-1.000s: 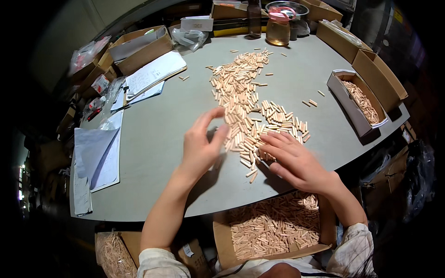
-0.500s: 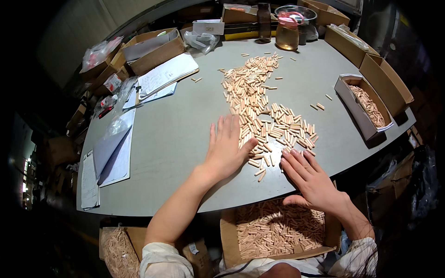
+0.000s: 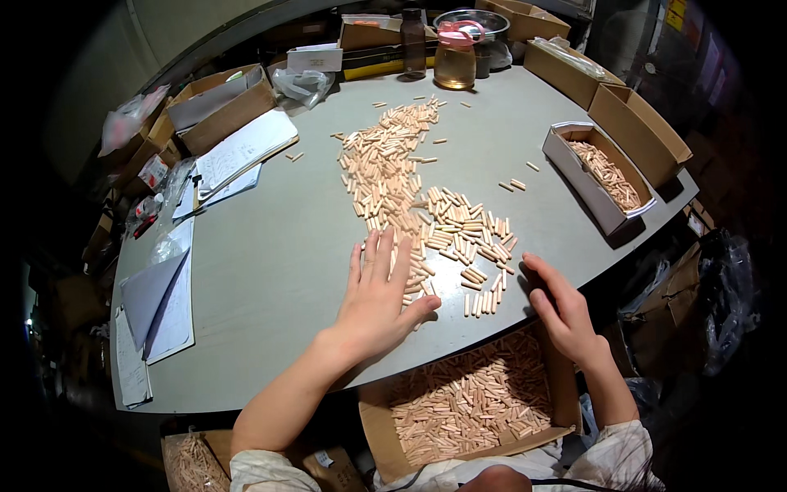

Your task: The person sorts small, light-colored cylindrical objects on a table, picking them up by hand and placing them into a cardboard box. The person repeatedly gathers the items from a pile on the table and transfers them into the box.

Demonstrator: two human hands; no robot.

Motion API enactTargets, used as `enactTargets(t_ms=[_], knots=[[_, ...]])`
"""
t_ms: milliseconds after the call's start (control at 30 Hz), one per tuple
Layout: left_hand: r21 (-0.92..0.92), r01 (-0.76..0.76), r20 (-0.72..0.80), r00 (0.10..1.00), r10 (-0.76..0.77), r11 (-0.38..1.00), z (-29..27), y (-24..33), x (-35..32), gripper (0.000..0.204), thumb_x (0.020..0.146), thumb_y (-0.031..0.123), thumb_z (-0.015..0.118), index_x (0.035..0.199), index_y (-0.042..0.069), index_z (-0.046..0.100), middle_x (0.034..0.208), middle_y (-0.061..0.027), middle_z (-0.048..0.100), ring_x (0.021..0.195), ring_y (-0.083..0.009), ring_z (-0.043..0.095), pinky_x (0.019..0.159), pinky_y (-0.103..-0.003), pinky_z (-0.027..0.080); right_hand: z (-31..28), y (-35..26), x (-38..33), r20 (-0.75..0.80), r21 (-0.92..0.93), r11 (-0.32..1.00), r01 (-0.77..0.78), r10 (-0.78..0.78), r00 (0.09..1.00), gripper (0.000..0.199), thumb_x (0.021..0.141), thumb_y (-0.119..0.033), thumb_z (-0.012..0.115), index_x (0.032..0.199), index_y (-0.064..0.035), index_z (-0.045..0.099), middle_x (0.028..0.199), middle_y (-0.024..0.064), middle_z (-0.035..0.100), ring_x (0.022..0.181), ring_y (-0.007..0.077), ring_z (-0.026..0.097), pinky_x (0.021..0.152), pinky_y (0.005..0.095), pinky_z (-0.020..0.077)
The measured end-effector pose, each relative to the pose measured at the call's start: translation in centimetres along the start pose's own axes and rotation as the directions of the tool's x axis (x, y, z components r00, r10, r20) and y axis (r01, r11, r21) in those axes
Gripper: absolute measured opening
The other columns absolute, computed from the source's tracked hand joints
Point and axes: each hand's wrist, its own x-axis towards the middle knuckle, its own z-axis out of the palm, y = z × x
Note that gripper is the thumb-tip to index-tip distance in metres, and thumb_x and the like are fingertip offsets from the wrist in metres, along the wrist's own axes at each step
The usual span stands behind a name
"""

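Many small wooden dowel pins [image 3: 389, 164] lie in a long loose heap on the grey table. My left hand [image 3: 373, 291] rests flat with fingers spread on the heap's near left end, covering some of the pins. To the right, a looser patch of dowel pins [image 3: 467, 230] spreads out, with a short row of them standing side by side toward the table's front edge. My right hand [image 3: 566, 316] is turned on its edge just right of that row. Its thumb and index finger are apart, and nothing shows between them.
Below the front edge sits an open cardboard box [image 3: 377, 418] full of dowel pins. A narrow box [image 3: 586, 189] holding more pins stands at the right. Notebooks [image 3: 246, 156] and loose papers [image 3: 172, 295] lie at the left. A pink-lidded jug [image 3: 455, 66] stands at the back.
The whole view has shifted, moving the table leftward in it. My right hand has lifted from flat on the table and turned onto its edge. My left hand has slid onto the near pins.
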Motion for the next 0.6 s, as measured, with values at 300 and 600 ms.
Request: enactTargets(t_ms=[300,600], knots=[[-0.037,0.013,-0.005,1.000,-0.013,0.999,0.0,-0.3,-0.1,0.096,0.104,0.061,0.056,0.162,-0.011,0.029,0.169,-0.0382,0.020,0.161,-0.0523,0.011,0.130,-0.063,0.005,1.7,0.8,1.4,-0.086,0.060,0.989,0.138,-0.132,0.987,0.050,0.088,0.014,0.050,0.134,0.0005,0.065,0.127,0.0174,0.071,0.116,0.0312,0.069,0.105,0.0367,0.0503],[-0.021,0.003,-0.015,1.000,-0.004,1.000,0.0,-0.1,-0.4,0.095,0.104,0.060,0.057,0.161,-0.010,0.030,0.168,-0.0382,0.023,0.160,-0.0535,0.014,0.129,-0.064,0.009,1.9,1.1,3.1,-0.146,0.244,0.969,0.030,0.006,0.989,0.058,0.085,0.014,0.048,0.138,-0.0017,0.066,0.128,0.0084,0.072,0.081,0.0109,0.055,0.081,0.0232,0.0477]])
